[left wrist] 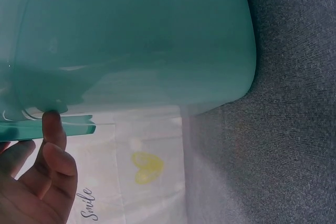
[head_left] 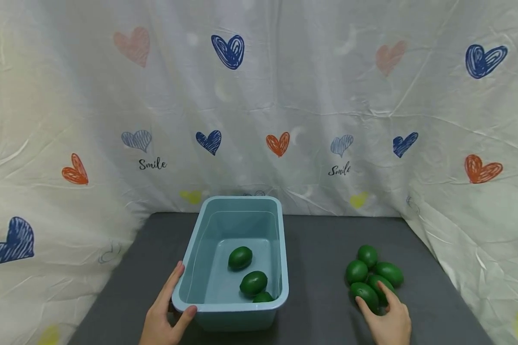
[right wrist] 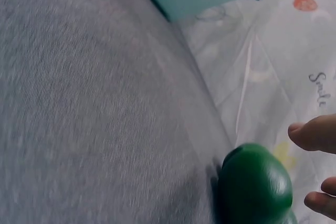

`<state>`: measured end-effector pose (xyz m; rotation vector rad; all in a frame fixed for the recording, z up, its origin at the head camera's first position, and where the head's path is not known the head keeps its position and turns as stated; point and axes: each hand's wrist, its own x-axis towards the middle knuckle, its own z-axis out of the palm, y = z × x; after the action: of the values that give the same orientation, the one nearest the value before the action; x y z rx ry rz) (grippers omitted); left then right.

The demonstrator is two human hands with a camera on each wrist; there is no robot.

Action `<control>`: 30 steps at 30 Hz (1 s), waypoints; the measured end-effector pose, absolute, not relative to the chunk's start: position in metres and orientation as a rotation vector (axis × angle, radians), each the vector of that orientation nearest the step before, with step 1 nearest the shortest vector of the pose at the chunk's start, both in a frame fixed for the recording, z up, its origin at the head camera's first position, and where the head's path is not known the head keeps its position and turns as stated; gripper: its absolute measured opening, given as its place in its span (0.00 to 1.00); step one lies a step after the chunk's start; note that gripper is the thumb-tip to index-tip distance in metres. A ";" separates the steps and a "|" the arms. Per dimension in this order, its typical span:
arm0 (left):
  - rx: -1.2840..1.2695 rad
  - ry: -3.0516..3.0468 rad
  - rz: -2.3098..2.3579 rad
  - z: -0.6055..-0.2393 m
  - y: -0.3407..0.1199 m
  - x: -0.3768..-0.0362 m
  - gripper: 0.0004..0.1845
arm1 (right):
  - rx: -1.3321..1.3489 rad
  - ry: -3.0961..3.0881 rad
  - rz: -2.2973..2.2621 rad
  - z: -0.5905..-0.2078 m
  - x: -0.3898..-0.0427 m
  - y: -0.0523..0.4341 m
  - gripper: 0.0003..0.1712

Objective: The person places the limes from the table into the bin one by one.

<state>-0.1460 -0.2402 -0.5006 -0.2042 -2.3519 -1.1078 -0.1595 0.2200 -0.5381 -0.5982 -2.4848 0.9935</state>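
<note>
Two hands, left hand (head_left: pixel 161 314) grip clasping tub (head_left: pixel 185 268) rim, right hand (head_left: pixel 388 323) grip loosely spread, fingertips on lime (head_left: pixel 364 293)

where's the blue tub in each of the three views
Head: the blue tub stands left of centre on the dark tabletop, the left hand on its near left corner.
Left wrist: its wall fills the top of the picture.
Right wrist: only a corner shows at the top edge.
Shared landmark: the heart-print cloth behind the table.
</note>
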 end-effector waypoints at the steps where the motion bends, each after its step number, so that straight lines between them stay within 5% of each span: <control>1: -0.203 -2.353 -1.108 -0.501 -0.240 -0.146 0.48 | -0.603 -2.483 0.981 -0.539 -0.159 0.221 0.42; 30: -0.222 -2.352 -1.173 -0.502 -0.243 -0.143 0.49 | -0.694 -2.553 1.003 -0.571 -0.161 0.228 0.40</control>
<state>-0.1434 -0.2434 -0.5023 -0.2220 -2.3523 -1.1728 -0.1606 0.2275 -0.5714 -0.6935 -2.5535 1.0026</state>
